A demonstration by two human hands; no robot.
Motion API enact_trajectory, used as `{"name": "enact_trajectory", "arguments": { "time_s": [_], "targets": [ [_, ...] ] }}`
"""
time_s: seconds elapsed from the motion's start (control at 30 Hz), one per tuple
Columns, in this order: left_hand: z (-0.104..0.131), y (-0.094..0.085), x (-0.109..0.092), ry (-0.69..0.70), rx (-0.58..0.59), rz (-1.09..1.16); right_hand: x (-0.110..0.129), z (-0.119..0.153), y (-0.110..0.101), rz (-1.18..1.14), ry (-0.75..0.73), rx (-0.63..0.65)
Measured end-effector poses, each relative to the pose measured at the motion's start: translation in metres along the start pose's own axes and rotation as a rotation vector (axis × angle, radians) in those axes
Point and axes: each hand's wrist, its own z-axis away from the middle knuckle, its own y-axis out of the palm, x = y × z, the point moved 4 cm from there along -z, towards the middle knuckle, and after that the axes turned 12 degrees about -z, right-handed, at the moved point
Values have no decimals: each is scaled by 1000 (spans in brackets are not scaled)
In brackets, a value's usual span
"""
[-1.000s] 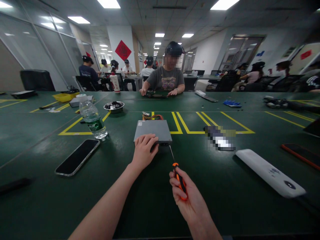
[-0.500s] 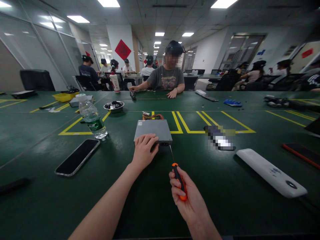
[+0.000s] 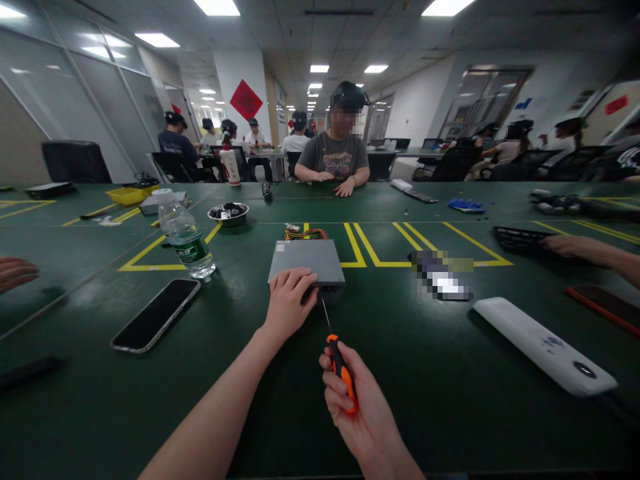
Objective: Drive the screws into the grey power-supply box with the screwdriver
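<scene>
A grey metal computer power supply (image 3: pixel 313 257) lies flat on the green table, its coloured cables (image 3: pixel 316 234) bunched behind it. My left hand (image 3: pixel 289 305) grips the box at its near left, fingers over the top and thumb at the near face. My right hand (image 3: pixel 353 397) is closed around the orange and black handle of a screwdriver (image 3: pixel 341 370). The thin shaft points up and away, its tip close to the near face of the power supply, beside my left thumb. Whether the tip touches the box, I cannot tell.
A water bottle (image 3: pixel 184 240) and a phone (image 3: pixel 156 315) are on the left, with a metal bowl (image 3: pixel 229 213) behind. On the right lie a white device (image 3: pixel 543 347) and another phone (image 3: pixel 443 277). Other people's hands (image 3: pixel 583 250) reach in from both sides; a person (image 3: pixel 336 150) sits opposite.
My right hand has drawn the screwdriver left and slightly nearer, its tip leaving the box's right corner. My left hand stays put. Hands of other people have appeared at both sides, one with a black panel.
</scene>
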Motion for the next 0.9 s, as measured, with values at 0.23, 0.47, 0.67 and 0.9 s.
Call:
{"name": "enact_trajectory", "arguments": {
  "time_s": [0.23, 0.47, 0.67, 0.9],
  "targets": [
    [0, -1, 0, 6, 4, -8, 0, -7, 8, 4, -32, 34],
    [0, -1, 0, 11, 12, -2, 0, -9, 8, 25, -48, 54],
    [0, -1, 0, 4, 6, 3, -1, -11, 4, 51, -78, 66],
    [0, 1, 0, -2, 7, 7, -3, -16, 0, 78, -105, 64]
  ]
}}
